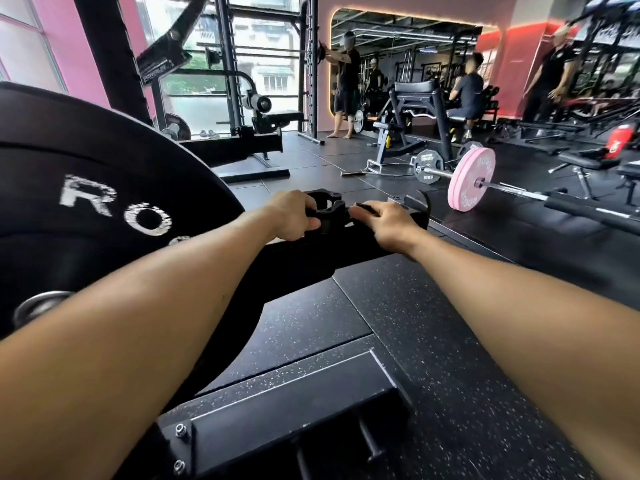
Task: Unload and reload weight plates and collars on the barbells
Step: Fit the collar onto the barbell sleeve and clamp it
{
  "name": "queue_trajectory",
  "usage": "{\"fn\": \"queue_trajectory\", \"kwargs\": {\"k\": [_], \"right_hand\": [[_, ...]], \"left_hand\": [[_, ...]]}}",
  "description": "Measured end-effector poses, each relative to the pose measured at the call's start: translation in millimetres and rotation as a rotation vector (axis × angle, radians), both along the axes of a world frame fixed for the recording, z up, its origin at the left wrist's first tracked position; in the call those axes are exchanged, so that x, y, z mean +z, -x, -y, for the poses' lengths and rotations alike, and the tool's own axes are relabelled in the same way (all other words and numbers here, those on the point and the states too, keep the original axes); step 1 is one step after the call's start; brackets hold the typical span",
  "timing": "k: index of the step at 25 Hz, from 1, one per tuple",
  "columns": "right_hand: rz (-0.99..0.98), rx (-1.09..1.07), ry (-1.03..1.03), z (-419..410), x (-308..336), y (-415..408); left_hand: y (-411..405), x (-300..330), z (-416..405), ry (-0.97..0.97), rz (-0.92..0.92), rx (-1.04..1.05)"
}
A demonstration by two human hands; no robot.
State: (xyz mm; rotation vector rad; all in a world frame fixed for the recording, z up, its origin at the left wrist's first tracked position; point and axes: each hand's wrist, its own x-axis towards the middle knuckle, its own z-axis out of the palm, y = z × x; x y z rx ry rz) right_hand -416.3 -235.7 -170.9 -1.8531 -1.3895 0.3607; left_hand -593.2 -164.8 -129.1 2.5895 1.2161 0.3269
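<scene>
A large black weight plate [86, 209] with white lettering fills the left of the head view, and a steel barbell sleeve end [38, 304] shows at its lower left. Ahead of me, a black clamp collar [327, 207] is held between both hands. My left hand [291, 216] grips the collar's left side with curled fingers. My right hand [384, 220] pinches the collar's lever on the right. Farther right, another barbell [519, 192] lies on the floor with pink plates [471, 183] on its end.
A black speckled platform [398, 323] with a metal frame corner [287, 407] lies below my arms. A small black plate [428, 167], benches and racks stand beyond. Several people are at the back by a mirror [405, 64]. A rack base [256, 171] sits centre left.
</scene>
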Motion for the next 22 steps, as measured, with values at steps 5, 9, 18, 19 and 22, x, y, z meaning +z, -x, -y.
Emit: {"fn": "queue_trajectory", "kwargs": {"k": [5,9,18,19,22], "right_hand": [[-0.173,0.082,-0.093,59,20,20],[-0.361,0.197,-0.078,110,33,51],[-0.592,0.473,-0.037,220,62,167],[-0.597,0.492,-0.045,232,66,184],[-0.586,0.524,-0.059,277,81,232]], "left_hand": [[30,11,56,-0.004,0.075,-0.041],[80,22,112,-0.009,0.177,-0.058],[231,45,250,0.201,0.439,-0.164],[246,47,265,0.227,0.497,-0.160],[290,54,311,0.318,0.673,-0.096]]}}
